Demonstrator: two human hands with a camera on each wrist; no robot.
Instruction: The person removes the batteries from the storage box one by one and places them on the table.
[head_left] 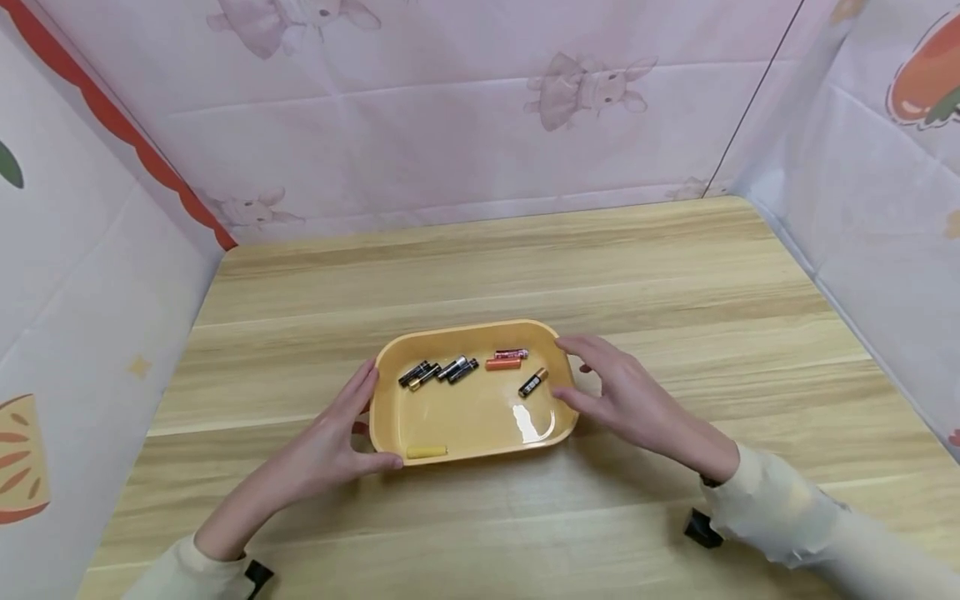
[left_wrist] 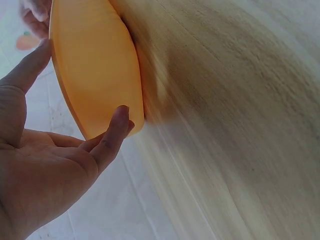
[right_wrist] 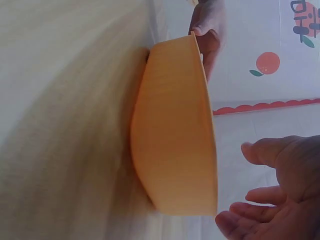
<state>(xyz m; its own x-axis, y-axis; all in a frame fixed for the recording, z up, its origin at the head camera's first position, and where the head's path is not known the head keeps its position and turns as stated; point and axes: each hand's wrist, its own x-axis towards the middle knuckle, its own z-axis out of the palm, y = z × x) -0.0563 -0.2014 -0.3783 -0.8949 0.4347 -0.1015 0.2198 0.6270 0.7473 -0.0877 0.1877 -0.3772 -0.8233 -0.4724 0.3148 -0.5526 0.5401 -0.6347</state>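
Observation:
A yellow-orange plastic tray (head_left: pixel 465 421) stands on the wooden table with several small batteries inside. Dark batteries (head_left: pixel 452 367) lie in a loose cluster at the tray's left. A pink battery (head_left: pixel 512 354) and an orange battery (head_left: pixel 502 364) are side by side farther right, near a black-and-gold battery (head_left: pixel 532 382). Along the front wall rests a yellow battery (head_left: pixel 427 452). My left hand (head_left: pixel 322 462) holds the tray's left end, thumb at the front corner, fingers bent around the outer wall. My right hand (head_left: pixel 633 396) is at the right end, fingers spread, thumb over the rim, holding nothing.
The light wood table (head_left: pixel 480 275) extends around the tray on all sides. Patterned fabric walls (head_left: pixel 450 142) enclose its back, left and right edges. Black wrist mounts (head_left: pixel 703 529) sit below both wrists.

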